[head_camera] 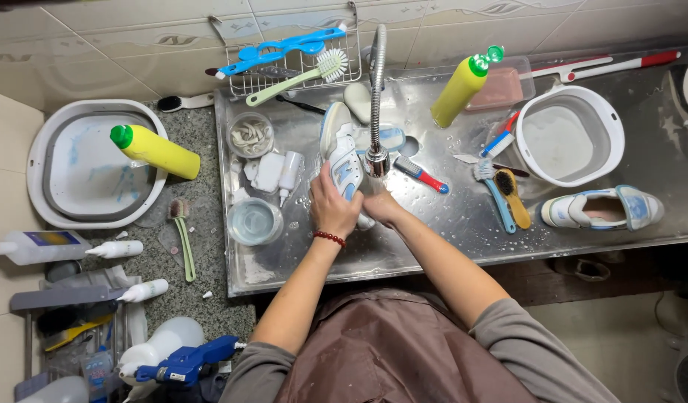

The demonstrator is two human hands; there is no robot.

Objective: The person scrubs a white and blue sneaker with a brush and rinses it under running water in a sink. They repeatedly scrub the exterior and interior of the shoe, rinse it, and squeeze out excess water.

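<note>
A white and light-blue sneaker [345, 166] is held over the wet stainless-steel sink tray [433, 239], directly beneath the flexible metal tap [377, 97]. The left hand [333, 203], with a red bead bracelet [330, 238] at its wrist, is curled around the near end of the shoe in a firm grasp. The right hand [381, 207] is pressed against the shoe's right side; its fingers are hidden, so its grip cannot be told. 1 matching sneaker [603, 208] lies well apart on the tray's right, near a white round basin [612, 123]. 2 brushes, 1 blue-handled [496, 192] and 1 yellow-handled [512, 197], lie between.
</note>
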